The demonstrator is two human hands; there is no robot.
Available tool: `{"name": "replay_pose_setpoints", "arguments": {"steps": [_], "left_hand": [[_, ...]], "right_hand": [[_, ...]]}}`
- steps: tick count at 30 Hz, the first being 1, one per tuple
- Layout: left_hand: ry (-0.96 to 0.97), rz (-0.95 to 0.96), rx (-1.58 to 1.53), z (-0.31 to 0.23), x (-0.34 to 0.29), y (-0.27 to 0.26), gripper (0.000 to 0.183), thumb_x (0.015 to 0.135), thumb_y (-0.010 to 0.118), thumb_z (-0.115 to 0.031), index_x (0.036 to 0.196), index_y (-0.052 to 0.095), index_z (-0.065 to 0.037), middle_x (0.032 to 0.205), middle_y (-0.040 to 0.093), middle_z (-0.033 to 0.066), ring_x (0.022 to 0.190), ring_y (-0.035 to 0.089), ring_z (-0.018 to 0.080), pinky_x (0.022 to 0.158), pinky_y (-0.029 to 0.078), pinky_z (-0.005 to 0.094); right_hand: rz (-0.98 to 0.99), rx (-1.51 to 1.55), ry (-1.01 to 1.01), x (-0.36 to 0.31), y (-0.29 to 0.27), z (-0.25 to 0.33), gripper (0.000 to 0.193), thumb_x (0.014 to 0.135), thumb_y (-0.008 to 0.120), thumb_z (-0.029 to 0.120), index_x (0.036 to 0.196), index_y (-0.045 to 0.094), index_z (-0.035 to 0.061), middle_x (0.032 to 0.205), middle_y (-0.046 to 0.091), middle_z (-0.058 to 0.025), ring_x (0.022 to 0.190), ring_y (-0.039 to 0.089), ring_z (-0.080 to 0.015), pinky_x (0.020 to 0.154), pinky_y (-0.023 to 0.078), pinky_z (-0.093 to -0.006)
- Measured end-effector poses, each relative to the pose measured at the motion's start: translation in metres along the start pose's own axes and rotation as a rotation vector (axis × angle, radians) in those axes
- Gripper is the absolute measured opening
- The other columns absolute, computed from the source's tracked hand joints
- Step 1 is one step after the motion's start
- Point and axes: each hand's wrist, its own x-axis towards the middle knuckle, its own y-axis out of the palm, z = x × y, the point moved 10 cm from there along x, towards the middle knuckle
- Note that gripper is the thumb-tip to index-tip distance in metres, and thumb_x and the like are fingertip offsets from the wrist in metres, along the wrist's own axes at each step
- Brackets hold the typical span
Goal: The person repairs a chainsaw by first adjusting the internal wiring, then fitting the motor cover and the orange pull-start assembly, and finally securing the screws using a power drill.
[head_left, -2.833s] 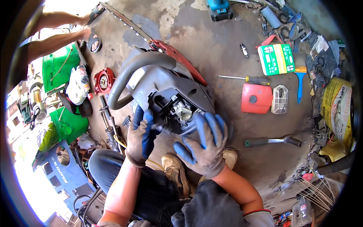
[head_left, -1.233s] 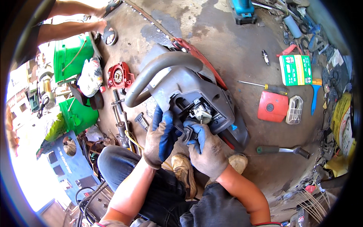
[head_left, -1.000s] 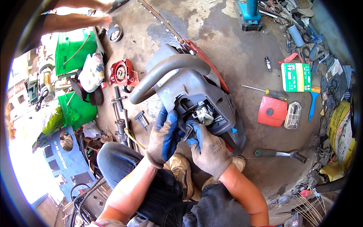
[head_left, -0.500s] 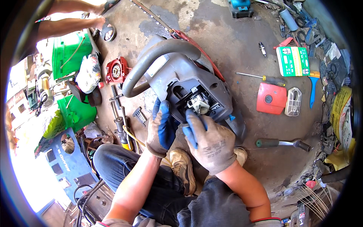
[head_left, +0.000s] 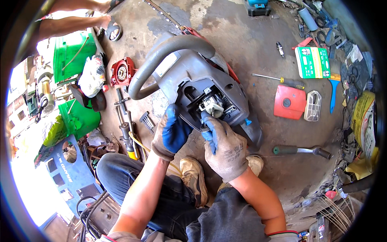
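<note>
A dark grey chainsaw point(head_left: 193, 76) sits on the floor before me, its top cover off and a pale carburetor point(head_left: 213, 107) exposed in the opening. My gloved left hand point(head_left: 171, 133) grips the chainsaw's near left edge, thumb up beside the opening and the other fingers partly hidden. Just below the carburetor, my gloved right hand point(head_left: 226, 147) has its thumb and fingers closed at the near rim of the opening. Something small and dark shows between those fingertips, too covered to identify.
To the right lie a screwdriver point(head_left: 282, 82), a red cover point(head_left: 290, 102), a clear-framed filter point(head_left: 312, 106), a spark plug point(head_left: 280, 49), a brush point(head_left: 334, 97) and a green-handled tool point(head_left: 296, 151). A red starter housing point(head_left: 123, 72) and several tools lie left. Another person's sandalled foot point(head_left: 113, 29) stands far left.
My right hand has drawn slightly back from the carburetor, toward me and to the right. The left hand still grips the chainsaw's edge; the view has shifted a little.
</note>
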Motion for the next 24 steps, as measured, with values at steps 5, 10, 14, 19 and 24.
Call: {"name": "replay_pose_setpoints", "arguments": {"steps": [5, 10, 14, 19, 24], "left_hand": [[0.002, 0.095, 0.057, -0.002, 0.005, 0.016, 0.074, 0.092, 0.062, -0.045, 0.152, 0.027, -0.020, 0.147, 0.042, 0.0059, 0.130, 0.045, 0.0247, 0.107, 0.040, 0.0435], [-0.014, 0.125, -0.018, 0.003, 0.010, 0.006, 0.068, 0.094, 0.056, -0.049, 0.152, 0.022, -0.036, 0.151, 0.037, 0.0138, 0.132, 0.045, 0.0318, 0.107, 0.040, 0.0503], [0.040, 0.106, -0.079, 0.001, 0.010, 0.004, 0.066, 0.096, 0.054, -0.047, 0.152, 0.022, -0.036, 0.150, 0.038, 0.0130, 0.131, 0.045, 0.0318, 0.106, 0.041, 0.0501], [0.014, 0.093, 0.059, -0.007, 0.006, 0.025, 0.073, 0.092, 0.060, -0.049, 0.151, 0.030, -0.018, 0.144, 0.044, 0.0038, 0.127, 0.047, 0.0219, 0.103, 0.041, 0.0371], [0.035, -0.016, 0.167, -0.009, 0.008, 0.013, 0.068, 0.089, 0.069, -0.034, 0.144, 0.038, -0.010, 0.131, 0.055, 0.0058, 0.116, 0.055, 0.0203, 0.099, 0.045, 0.0372]], "right_hand": [[-0.119, 0.135, -0.062, -0.004, -0.005, -0.006, 0.049, 0.076, 0.068, 0.003, 0.123, 0.057, 0.0061, 0.101, 0.067, -0.0159, 0.080, 0.069, -0.0332, 0.070, 0.056, -0.0391], [-0.143, 0.164, -0.127, -0.006, -0.002, -0.010, 0.065, 0.073, 0.071, 0.008, 0.135, 0.053, 0.0120, 0.102, 0.065, -0.0162, 0.069, 0.067, -0.0316, 0.063, 0.054, -0.0376], [-0.144, 0.213, -0.141, -0.008, -0.004, -0.012, 0.063, 0.075, 0.070, 0.008, 0.136, 0.052, 0.0101, 0.101, 0.065, -0.0168, 0.068, 0.067, -0.0315, 0.063, 0.054, -0.0372], [-0.163, 0.345, -0.127, -0.005, -0.006, -0.014, 0.055, 0.078, 0.068, 0.001, 0.131, 0.055, 0.0051, 0.101, 0.067, -0.0164, 0.076, 0.068, -0.0306, 0.067, 0.055, -0.0362], [-0.176, 0.421, -0.083, -0.005, -0.007, -0.009, 0.046, 0.079, 0.068, -0.005, 0.123, 0.058, -0.0008, 0.108, 0.068, -0.0177, 0.088, 0.071, -0.0277, 0.075, 0.056, -0.0338]]}}
